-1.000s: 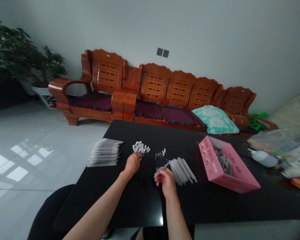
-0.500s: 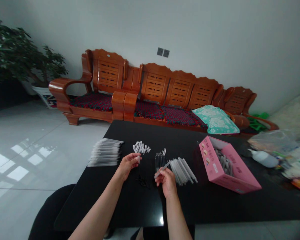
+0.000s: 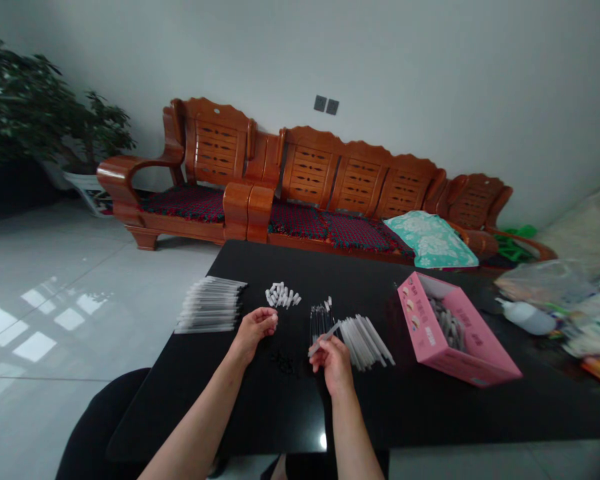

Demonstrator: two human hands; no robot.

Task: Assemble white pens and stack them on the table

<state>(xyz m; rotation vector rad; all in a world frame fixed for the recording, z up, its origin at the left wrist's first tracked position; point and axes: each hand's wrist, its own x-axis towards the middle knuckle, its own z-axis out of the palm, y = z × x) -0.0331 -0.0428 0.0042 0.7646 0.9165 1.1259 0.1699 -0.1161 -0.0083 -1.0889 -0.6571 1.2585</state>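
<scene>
Pulled back from the heap of small white plastic caps (image 3: 283, 295), the left hand (image 3: 256, 328) is now held nearer the body, with one small white cap (image 3: 275, 319) pinched at the fingertips. The right hand (image 3: 333, 359) is pretty much unmoved, fingers closed round a translucent white plastic pen tube (image 3: 325, 337) pointed up and left. Both are kept just above the glossy black table (image 3: 280, 413), with tiny black bits (image 3: 283, 363) scattered between them. It's probably best if the tube is kept steady and the cap lined up square with its tip. Further off, thin dark refills (image 3: 321, 319), a fan of loose tubes (image 3: 367, 341), a neat row of whitish pens (image 3: 210, 307) and a pink cardboard box (image 3: 460, 347) are laid out, with a carved wooden sofa (image 3: 310, 180) behind.
</scene>
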